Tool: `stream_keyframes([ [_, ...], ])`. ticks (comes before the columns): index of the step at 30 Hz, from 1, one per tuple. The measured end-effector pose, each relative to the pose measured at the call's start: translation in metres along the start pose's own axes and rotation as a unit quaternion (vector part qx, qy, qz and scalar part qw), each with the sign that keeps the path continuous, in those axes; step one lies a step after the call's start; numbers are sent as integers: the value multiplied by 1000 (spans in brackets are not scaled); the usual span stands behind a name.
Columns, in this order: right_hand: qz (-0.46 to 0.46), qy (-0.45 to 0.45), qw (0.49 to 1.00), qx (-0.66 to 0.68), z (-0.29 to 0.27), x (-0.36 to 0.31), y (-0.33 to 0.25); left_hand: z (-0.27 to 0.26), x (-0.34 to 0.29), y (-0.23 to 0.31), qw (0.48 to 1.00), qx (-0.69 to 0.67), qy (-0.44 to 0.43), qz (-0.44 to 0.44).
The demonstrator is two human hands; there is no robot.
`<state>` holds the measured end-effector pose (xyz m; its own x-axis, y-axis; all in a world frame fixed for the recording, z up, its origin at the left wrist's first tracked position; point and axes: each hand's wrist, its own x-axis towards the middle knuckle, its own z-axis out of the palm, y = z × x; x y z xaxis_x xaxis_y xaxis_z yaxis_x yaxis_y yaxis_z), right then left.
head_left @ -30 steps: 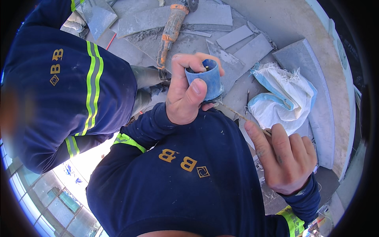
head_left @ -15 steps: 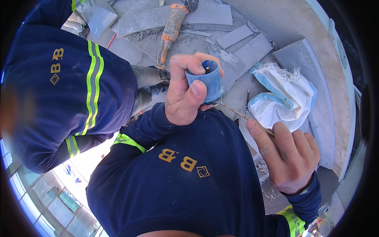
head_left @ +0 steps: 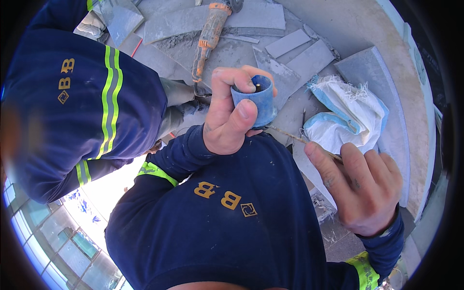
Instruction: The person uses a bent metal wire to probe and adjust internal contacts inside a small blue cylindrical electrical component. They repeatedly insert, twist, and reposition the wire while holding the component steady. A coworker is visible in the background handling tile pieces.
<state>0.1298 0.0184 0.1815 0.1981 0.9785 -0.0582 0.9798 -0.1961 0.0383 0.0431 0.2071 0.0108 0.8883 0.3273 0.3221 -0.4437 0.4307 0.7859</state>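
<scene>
My left hand [head_left: 226, 118] is closed around a blue cup-shaped piece [head_left: 264, 109], its thumb on the near side and a fingertip over the rim. The piece's opening faces up, and a small brass-coloured pin shows inside it. A thin tan cord or rod [head_left: 289, 135] runs from beside the base of the piece to my right hand [head_left: 369, 191]. Thumb and fingers of that hand are closed on its other end, with the index finger pointing along it. Whether the thin length is fixed to the blue piece is hidden below the base.
A co-worker in a navy top [head_left: 82, 106] bends over at the left. An orange angle grinder [head_left: 209, 41] lies dusty on the floor ahead, among grey slabs [head_left: 309, 60]. A white and blue woven sack [head_left: 350, 121] lies at the right, by a low curved wall [head_left: 348, 24].
My right hand has shifted a little to the right, still gripping the thin length. The left hand and blue piece have moved slightly right. The co-worker has shifted slightly left.
</scene>
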Motion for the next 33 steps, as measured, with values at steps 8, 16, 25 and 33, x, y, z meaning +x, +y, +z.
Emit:
stream_keyframes([
  [8,-22,-4,998,-51,8,6,5,-1,4,1,998,22,29,-51],
  [16,131,-75,941,302,13,18,9,-13,7,-2,997,72,13,-20],
  [25,218,-164,830,487,2,39,19,-31,19,-6,997,80,-8,-21],
  [33,87,-166,966,177,-17,56,3,-37,34,8,986,0,41,-161],
])
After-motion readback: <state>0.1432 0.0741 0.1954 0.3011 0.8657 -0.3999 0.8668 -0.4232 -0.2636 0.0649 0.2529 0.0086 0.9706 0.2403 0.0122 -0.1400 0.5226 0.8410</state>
